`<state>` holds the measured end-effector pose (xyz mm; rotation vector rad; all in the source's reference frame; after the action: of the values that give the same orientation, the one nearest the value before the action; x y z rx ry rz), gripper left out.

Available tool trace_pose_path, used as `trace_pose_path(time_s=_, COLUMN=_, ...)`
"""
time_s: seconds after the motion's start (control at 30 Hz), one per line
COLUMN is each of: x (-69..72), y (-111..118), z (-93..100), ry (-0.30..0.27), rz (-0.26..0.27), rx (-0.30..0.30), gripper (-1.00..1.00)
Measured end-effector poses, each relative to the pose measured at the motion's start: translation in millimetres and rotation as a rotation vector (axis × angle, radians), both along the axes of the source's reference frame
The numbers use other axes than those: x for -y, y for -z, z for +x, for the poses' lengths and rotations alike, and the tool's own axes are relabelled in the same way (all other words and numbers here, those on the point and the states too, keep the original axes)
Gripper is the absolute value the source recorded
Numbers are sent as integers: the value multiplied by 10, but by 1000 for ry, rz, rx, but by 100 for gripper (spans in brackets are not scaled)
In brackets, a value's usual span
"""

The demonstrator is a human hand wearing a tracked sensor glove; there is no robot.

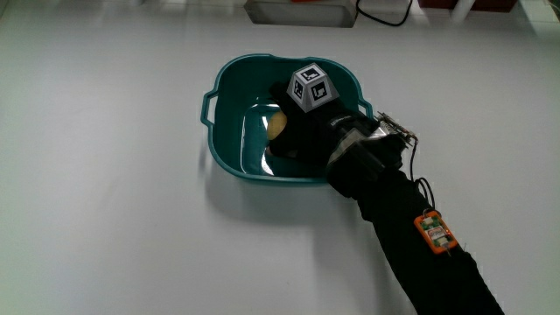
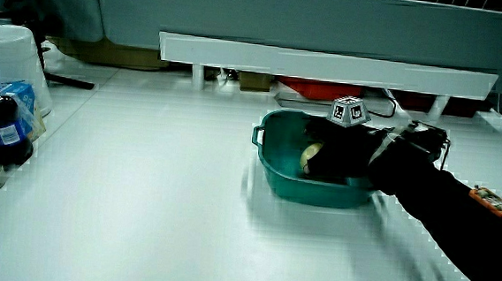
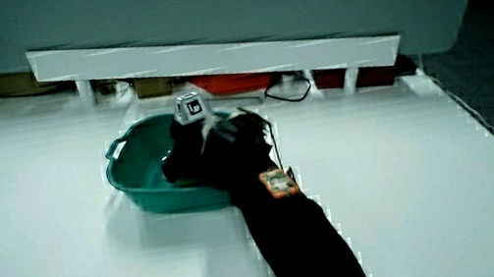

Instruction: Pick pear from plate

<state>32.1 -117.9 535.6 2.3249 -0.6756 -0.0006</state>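
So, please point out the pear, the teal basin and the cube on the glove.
pear (image 1: 276,125), main view, its yellowish visible side beside the hand.
teal basin (image 1: 229,87), main view, its rim near the handle.
cube (image 1: 313,87), main view, its patterned top face.

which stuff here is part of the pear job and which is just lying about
Job: pear, a pale bit showing under the hand; teal basin holding it, in place of a plate.

Lying about: dark bottle and white container at the table's edge; grey box.
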Motion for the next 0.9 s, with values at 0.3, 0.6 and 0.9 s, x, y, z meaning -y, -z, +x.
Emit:
trace_pose_path(time_s=0.3, x=14, y=-45, z=-37, ry=24, rz=-43, rx=-13, gripper=81)
trace_pose_path(time_s=0.6, x=23, y=-118, z=-42, ry=-6, rz=-65, rx=2, gripper=100)
trace_pose_path(time_s=0.9, x=22, y=-100, z=3, ry=-92, rz=-66, rx=23, gripper=100)
